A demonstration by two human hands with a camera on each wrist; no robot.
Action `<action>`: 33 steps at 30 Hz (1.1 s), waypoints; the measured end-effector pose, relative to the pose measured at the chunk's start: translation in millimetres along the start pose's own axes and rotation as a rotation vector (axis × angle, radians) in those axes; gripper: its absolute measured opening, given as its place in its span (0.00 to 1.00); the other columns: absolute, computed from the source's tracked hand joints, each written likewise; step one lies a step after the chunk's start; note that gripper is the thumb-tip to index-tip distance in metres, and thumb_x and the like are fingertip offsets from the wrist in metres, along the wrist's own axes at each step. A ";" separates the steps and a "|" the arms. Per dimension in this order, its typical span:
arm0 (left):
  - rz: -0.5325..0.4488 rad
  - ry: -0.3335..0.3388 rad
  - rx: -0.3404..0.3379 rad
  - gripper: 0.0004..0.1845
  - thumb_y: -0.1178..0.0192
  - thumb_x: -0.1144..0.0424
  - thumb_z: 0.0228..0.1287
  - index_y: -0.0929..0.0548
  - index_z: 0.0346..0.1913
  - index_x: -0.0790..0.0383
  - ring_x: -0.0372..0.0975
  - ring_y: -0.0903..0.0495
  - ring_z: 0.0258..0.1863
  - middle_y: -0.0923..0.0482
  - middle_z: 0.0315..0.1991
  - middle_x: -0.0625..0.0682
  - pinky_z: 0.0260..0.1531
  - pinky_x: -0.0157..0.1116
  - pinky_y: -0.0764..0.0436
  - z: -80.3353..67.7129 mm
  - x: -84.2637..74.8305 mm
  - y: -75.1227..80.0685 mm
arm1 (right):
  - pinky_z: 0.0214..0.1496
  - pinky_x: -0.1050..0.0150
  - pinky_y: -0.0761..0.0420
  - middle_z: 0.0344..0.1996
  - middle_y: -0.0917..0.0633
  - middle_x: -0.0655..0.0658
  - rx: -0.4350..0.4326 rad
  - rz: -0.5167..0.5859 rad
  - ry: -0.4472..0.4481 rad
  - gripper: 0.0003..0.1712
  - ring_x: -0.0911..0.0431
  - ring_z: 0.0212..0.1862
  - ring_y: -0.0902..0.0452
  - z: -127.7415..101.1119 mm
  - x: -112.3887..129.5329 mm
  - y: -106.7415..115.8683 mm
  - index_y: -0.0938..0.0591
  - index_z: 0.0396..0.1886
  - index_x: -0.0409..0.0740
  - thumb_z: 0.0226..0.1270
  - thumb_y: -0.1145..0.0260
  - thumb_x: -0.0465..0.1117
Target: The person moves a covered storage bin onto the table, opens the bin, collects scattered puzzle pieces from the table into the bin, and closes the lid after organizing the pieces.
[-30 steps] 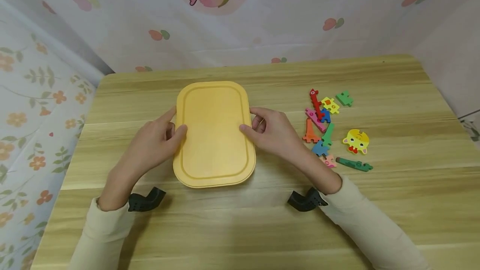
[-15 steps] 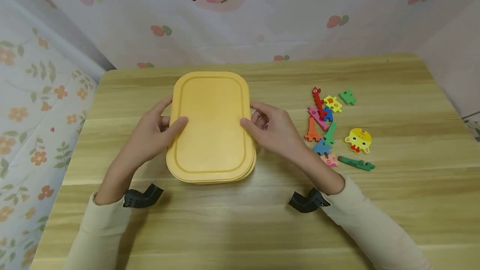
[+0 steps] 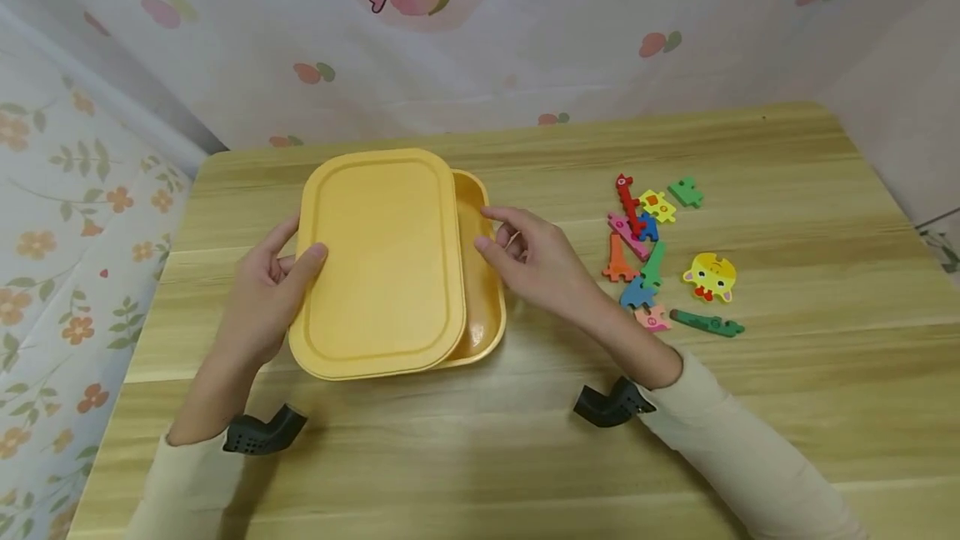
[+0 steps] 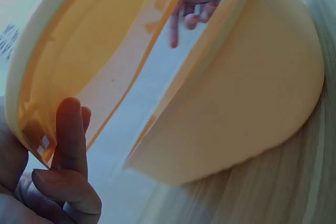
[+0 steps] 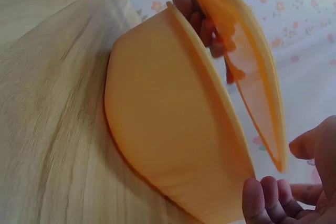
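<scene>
A yellow rectangular lid [image 3: 378, 261] hangs tilted over a matching yellow box [image 3: 483, 307], shifted left so the box's right side is uncovered. My left hand [image 3: 296, 261] grips the lid's left edge, thumb on top and fingers underneath. In the left wrist view those fingers [image 4: 68, 140] press the lid's underside [image 4: 94, 51] above the box [image 4: 252, 93]. My right hand [image 3: 498, 240] hovers at the box's right rim with loosely curled fingers, holding nothing. The right wrist view shows the gap between box [image 5: 168, 129] and lid [image 5: 252, 77].
Several coloured animal puzzle pieces [image 3: 648, 252] lie on the wooden table [image 3: 750, 407] to the right of my right hand, among them a yellow face [image 3: 708, 276] and a green strip [image 3: 707, 324]. Patterned curtains close in the back and left.
The lid has come up off the box and moved left in my left hand. My right hand has let go of the lid and stays by the box's right rim.
</scene>
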State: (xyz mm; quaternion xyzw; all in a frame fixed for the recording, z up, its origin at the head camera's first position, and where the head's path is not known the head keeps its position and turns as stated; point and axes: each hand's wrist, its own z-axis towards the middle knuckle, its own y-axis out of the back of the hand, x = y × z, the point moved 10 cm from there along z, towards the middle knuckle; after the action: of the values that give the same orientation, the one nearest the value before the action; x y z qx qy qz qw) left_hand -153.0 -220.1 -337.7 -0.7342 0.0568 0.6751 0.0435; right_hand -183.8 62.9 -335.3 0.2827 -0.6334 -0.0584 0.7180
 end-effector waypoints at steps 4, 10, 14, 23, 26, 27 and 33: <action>-0.070 0.042 -0.028 0.39 0.45 0.64 0.82 0.52 0.86 0.64 0.40 0.07 0.28 0.07 0.35 0.48 0.26 0.37 0.11 -8.9 11.4 20.8 | 0.40 0.67 0.18 0.41 0.18 0.43 0.010 -0.022 -0.019 0.29 0.52 0.38 0.19 0.3 -5.9 -0.4 0.22 0.71 0.40 0.75 0.30 0.43; -0.156 0.064 -0.085 0.39 0.45 0.66 0.82 0.52 0.86 0.64 0.39 0.07 0.31 0.07 0.37 0.48 0.28 0.36 0.11 -20.2 26.5 47.2 | 0.45 0.62 0.15 0.46 0.18 0.42 0.027 -0.043 -0.027 0.31 0.51 0.42 0.17 0.1 -12.1 -2.0 0.23 0.73 0.39 0.72 0.29 0.40; -0.186 0.038 -0.084 0.38 0.47 0.67 0.83 0.52 0.86 0.64 0.40 0.07 0.33 0.07 0.39 0.49 0.29 0.36 0.11 -24.9 28.8 56.4 | 0.40 0.66 0.16 0.45 0.18 0.41 0.032 -0.045 -0.019 0.32 0.52 0.40 0.17 0.6 -14.2 -2.7 0.24 0.73 0.39 0.71 0.29 0.37; -0.160 0.035 -0.121 0.36 0.49 0.67 0.84 0.51 0.85 0.66 0.39 0.07 0.32 0.07 0.38 0.49 0.27 0.35 0.11 -36.8 41.1 80.4 | 0.31 0.70 0.19 0.41 0.16 0.41 0.061 0.011 -0.038 0.36 0.55 0.34 0.18 0.7 -18.8 -4.9 0.30 0.78 0.40 0.72 0.31 0.37; -0.148 0.058 -0.125 0.36 0.49 0.66 0.84 0.52 0.86 0.66 0.39 0.07 0.32 0.07 0.38 0.48 0.27 0.36 0.11 -40.1 48.5 85.9 | 0.28 0.69 0.19 0.39 0.16 0.41 0.075 0.032 -0.045 0.38 0.55 0.28 0.19 0.2 -20.5 -7.1 0.32 0.80 0.40 0.73 0.31 0.37; -0.156 0.065 -0.127 0.36 0.49 0.66 0.84 0.53 0.86 0.66 0.39 0.07 0.32 0.07 0.39 0.48 0.27 0.36 0.11 -41.1 51.0 87.5 | 0.27 0.68 0.18 0.39 0.16 0.41 0.081 0.046 -0.052 0.38 0.55 0.26 0.19 -0.2 -21.2 -8.2 0.32 0.80 0.40 0.73 0.32 0.36; -0.166 0.089 -0.172 0.37 0.49 0.66 0.84 0.53 0.86 0.64 0.36 0.07 0.35 0.07 0.39 0.45 0.30 0.33 0.10 -45.4 61.4 100.5 | 0.25 0.54 0.11 0.38 0.18 0.40 0.110 0.150 -0.108 0.40 0.52 0.22 0.16 -2.2 -27.7 -13.5 0.36 0.83 0.43 0.76 0.34 0.36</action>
State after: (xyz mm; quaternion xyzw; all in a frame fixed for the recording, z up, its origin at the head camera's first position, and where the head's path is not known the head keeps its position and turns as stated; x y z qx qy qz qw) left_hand -117.5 -327.5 -393.7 -0.7668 -0.0602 0.6382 0.0336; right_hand -183.3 64.6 -366.2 0.2701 -0.6929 0.0150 0.6684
